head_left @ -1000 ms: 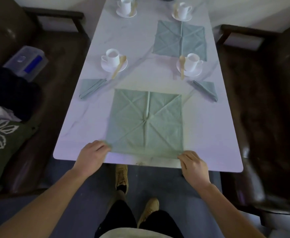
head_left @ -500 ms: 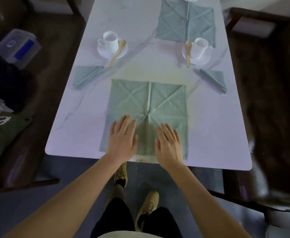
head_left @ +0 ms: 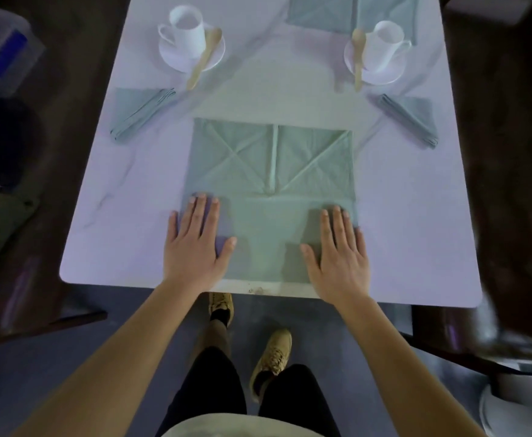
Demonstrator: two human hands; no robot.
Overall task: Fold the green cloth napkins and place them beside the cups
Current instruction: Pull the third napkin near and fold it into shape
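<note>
Head view: left hand (head_left: pixel 195 244) and right hand (head_left: pixel 337 250) (fingers straight, spread) press flat on the green napkin's (head_left: pixel 271 165) near half.

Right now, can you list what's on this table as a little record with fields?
Table: white table
In work: open green napkin, flat at the near edge
Hands: left hand and right hand flat on it
Done: left folded napkin near left cup; right folded napkin near right cup
Spoons: a wooden spoon on each saucer
Far end: second open napkin, partly cut off
</note>
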